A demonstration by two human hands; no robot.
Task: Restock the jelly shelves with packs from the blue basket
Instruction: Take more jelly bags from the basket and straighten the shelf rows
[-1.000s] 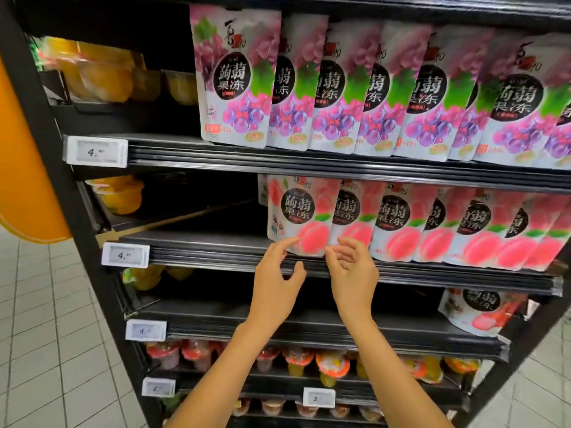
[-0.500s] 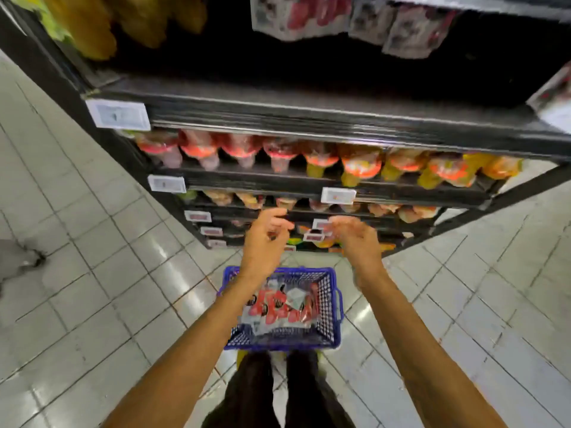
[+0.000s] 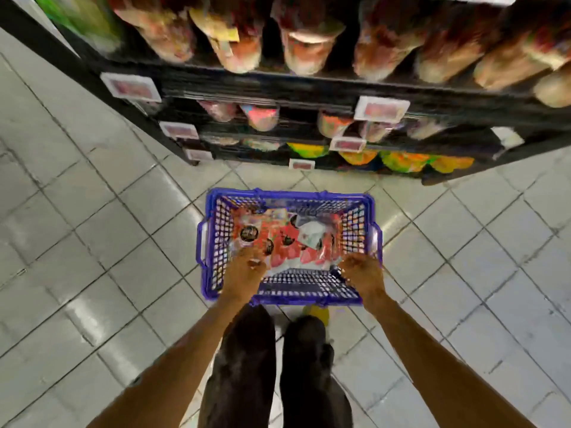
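In lattice-walled blue basket (image 3: 213, 242), glossy packs (image 3: 287, 245)

Both my bare arms stretched straight down, hands low

My left hand (image 3: 245, 268) curls knuckles-up with fingers bent under (whether they grip anything I cannot tell); my right hand (image 3: 361, 271) mirrors it, fingers curled downward, the two forearms angling inward, well apart.

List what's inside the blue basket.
The blue basket holds a loose pile of red-and-white jelly packs. Left hand and right hand reach in, covering the near packs. Count unclear; lower layers hidden.
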